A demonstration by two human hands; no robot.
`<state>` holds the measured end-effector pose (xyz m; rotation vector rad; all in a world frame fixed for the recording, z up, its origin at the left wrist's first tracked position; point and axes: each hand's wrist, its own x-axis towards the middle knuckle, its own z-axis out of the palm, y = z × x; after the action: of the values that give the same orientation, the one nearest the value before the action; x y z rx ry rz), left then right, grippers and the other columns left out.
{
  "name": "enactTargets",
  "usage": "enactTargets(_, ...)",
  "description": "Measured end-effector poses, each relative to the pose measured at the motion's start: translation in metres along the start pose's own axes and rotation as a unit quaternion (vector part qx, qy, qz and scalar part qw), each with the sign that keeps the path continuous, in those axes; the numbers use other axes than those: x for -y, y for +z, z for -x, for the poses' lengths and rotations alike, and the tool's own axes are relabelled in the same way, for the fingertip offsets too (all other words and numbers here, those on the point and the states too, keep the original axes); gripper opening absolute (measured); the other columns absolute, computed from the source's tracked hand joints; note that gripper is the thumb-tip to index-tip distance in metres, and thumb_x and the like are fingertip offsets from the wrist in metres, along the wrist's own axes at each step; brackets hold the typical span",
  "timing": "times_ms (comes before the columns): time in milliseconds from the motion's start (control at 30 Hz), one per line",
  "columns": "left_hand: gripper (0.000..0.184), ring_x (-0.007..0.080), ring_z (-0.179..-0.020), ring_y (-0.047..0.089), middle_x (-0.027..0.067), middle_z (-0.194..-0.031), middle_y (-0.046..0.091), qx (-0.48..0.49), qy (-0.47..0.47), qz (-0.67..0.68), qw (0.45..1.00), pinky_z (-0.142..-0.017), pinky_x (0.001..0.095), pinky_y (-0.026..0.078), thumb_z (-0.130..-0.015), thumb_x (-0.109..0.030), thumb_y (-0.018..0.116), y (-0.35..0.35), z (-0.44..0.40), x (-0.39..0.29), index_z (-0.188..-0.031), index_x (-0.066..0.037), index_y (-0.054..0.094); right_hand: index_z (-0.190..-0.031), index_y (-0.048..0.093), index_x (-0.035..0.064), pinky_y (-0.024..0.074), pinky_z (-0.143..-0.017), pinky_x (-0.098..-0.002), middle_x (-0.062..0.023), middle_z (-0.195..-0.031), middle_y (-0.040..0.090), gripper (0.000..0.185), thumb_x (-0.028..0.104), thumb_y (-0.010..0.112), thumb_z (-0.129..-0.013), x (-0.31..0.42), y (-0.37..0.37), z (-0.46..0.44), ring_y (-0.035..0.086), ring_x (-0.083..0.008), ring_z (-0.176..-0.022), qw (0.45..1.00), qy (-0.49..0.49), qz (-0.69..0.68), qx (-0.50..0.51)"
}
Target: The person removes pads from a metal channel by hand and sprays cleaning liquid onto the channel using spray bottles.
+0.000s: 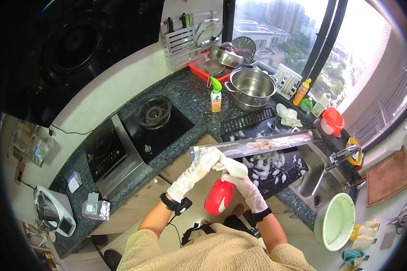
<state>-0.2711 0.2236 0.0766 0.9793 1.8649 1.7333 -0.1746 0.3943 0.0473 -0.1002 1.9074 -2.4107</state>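
Observation:
Both hands wear thin white gloves. My right hand (245, 184) is wrapped around the neck of a red spray bottle (219, 197) with a white spray head (236, 168). Curled fingers of my left hand (209, 161) meet the front end of that head, seeming to pinch its nozzle. Behind the left hand is the near-left end of a long metal panel (239, 148), smeared with foam and brownish stains. It slants across a black panel (280, 168) covered in white foam blobs. Whether the left hand also touches the metal panel is hidden.
The sink (313, 178) and faucet (341, 156) lie right, a green basin (335, 221) at the counter's end. Beyond stand a steel pot (251, 88), a green-topped spray bottle (216, 97) and a crumpled white cloth (288, 115). A gas burner (153, 112) sits left.

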Motion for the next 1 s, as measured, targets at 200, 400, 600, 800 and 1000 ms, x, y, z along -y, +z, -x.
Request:
enactTargets(200,0.027,0.0077,-0.064,0.040,-0.0009,-0.072,0.045,0.013,0.034,0.021,0.999,-0.061,0.0237,0.037,-0.099,-0.027,0.040,-0.002,-0.003,0.011,-0.093,-0.004,0.053,-0.113,0.058,0.0021,0.0439,-0.064,-0.0216,-0.0020,-0.079,0.062,0.044,0.025,0.071,-0.078,-0.008,-0.003,-0.006,0.055,-0.0089,-0.070,0.988,-0.053,-0.124,0.074)
enactTargets(400,0.026,0.0122,-0.072,0.041,0.0011,-0.078,0.047,0.019,-0.002,0.011,1.000,-0.068,0.0272,0.036,-0.097,-0.025,0.039,-0.005,-0.001,0.009,-0.091,-0.005,0.054,-0.098,0.061,0.0040,0.0431,-0.066,-0.0227,-0.0015,-0.079,0.062,0.029,0.026,0.069,-0.081,-0.014,0.002,-0.001,0.055,-0.0095,-0.072,0.990,-0.025,-0.129,0.050)
enactTargets(600,0.022,0.0212,-0.092,0.048,0.0064,-0.092,0.053,0.032,-0.035,-0.048,0.998,-0.085,0.0337,0.037,-0.094,-0.021,0.040,-0.015,0.002,0.004,-0.093,-0.005,0.055,-0.093,0.061,0.0051,0.0443,-0.067,-0.0238,-0.0007,-0.078,0.061,0.018,0.018,0.067,-0.083,-0.017,0.009,-0.002,0.055,-0.0091,-0.073,0.993,0.018,-0.116,-0.011)
enactTargets(800,0.016,0.0239,-0.095,0.050,0.0083,-0.097,0.054,0.028,-0.020,-0.047,0.998,-0.085,0.0338,0.039,-0.093,-0.015,0.043,-0.018,0.005,0.015,-0.098,-0.004,0.054,-0.095,0.060,0.0048,0.0452,-0.068,-0.0244,-0.0012,-0.079,0.061,0.020,0.018,0.068,-0.083,-0.017,0.011,-0.004,0.056,-0.0096,-0.073,0.995,0.021,-0.093,-0.020)
enactTargets(1000,0.017,0.0262,-0.096,0.050,0.0100,-0.101,0.055,0.043,0.041,-0.179,0.982,-0.085,0.0355,0.041,-0.093,-0.010,0.043,-0.023,0.007,0.017,-0.103,-0.004,0.055,-0.095,0.060,0.0046,0.0451,-0.068,-0.0242,-0.0011,-0.078,0.060,0.019,0.017,0.067,-0.083,-0.016,0.010,-0.005,0.056,-0.0098,-0.073,0.993,0.022,-0.116,0.011)
